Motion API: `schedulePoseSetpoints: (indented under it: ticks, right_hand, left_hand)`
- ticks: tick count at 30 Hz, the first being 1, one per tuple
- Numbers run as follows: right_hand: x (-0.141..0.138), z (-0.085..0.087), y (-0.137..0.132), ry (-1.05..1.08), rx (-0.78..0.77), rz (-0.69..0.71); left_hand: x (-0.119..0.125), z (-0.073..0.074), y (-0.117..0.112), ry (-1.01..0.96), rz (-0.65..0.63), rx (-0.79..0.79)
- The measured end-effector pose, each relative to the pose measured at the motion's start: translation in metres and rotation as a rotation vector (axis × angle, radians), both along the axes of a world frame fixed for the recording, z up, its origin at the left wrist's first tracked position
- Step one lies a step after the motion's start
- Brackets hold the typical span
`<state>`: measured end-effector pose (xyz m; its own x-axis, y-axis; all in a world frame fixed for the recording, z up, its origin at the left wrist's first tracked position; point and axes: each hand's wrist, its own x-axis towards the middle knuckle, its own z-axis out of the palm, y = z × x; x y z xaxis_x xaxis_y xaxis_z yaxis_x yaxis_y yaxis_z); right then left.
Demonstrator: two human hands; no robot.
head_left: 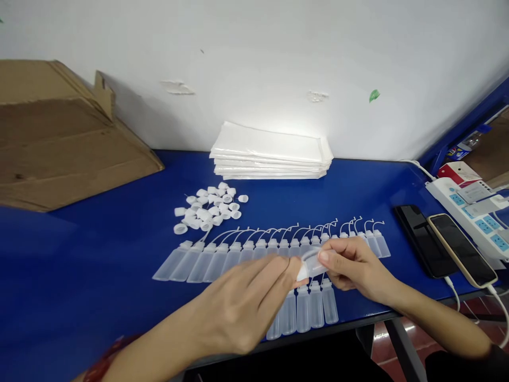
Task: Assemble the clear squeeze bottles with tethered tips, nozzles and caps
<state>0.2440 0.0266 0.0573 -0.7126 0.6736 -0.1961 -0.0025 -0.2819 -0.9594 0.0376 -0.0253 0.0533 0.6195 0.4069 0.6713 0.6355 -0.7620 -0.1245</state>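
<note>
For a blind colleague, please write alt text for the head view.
The left hand and right hand hold one translucent bottle over a blue table. Rows of similar bottles lie beneath, with white caps, stacked white bags, a cardboard box and two phones nearby.

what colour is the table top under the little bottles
The table top is deep blue; the head view shows it best.

Cardboard box [59, 132] back-left; bag stack [270, 156] by wall; phones [461, 249], pwr strip [473, 212] right.
</note>
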Motion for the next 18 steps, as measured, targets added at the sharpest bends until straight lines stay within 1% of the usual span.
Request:
schedulePoseSetpoints:
  ticks: [1,3,4,5,6,7,10,11,12,13,14,15,17,18]
  right_hand:
    - [0.0,0.0,0.002,0.012,-0.097,0.016]
    - [0.0,0.0,0.005,-0.008,-0.196,0.027]
    - [0.001,0.0,0.007,-0.032,-0.203,0.022]
    - [0.001,0.0,0.008,-0.061,-0.177,0.011]
    - [0.001,0.0,0.009,-0.093,-0.115,-0.001]
    - [0.002,0.002,0.01,-0.131,-0.015,-0.025]
    - [0.005,0.007,0.011,-0.302,0.395,-0.164]
    - [0.007,0.009,0.01,-0.377,0.518,-0.219]
    - [0.01,0.011,0.007,-0.449,0.623,-0.269]
    - [0.013,0.012,0.004,-0.515,0.706,-0.301]
    - [0.016,0.013,-0.001,-0.569,0.772,-0.31]
    - [0.019,0.013,-0.007,-0.611,0.825,-0.299]
    - [0.025,0.012,-0.021,-0.664,0.876,-0.229]
    - [0.027,0.01,-0.029,-0.687,0.872,-0.174]
  left_hand:
    - [0.0,0.001,0.0,0.039,0.008,0.036]
    - [0.002,0.003,0.001,0.079,0.025,0.08]
    - [0.003,0.003,0.002,0.08,0.037,0.069]
    - [0.003,0.003,0.004,0.066,0.045,0.027]
    - [0.003,0.003,0.008,0.04,0.049,-0.044]
    - [0.003,0.002,0.012,0.007,0.046,-0.134]
    - [-0.003,0.0,0.032,-0.07,0.059,-0.394]
    - [-0.005,-0.001,0.042,-0.056,0.104,-0.462]
    - [-0.008,-0.001,0.052,-0.031,0.184,-0.512]
    - [-0.01,-0.002,0.063,0.017,0.291,-0.593]
    - [-0.012,-0.003,0.074,0.057,0.385,-0.664]
    - [-0.013,-0.004,0.084,0.069,0.424,-0.681]
    - [-0.015,-0.006,0.102,0.084,0.469,-0.7]
    - [-0.016,-0.007,0.109,0.091,0.48,-0.71]
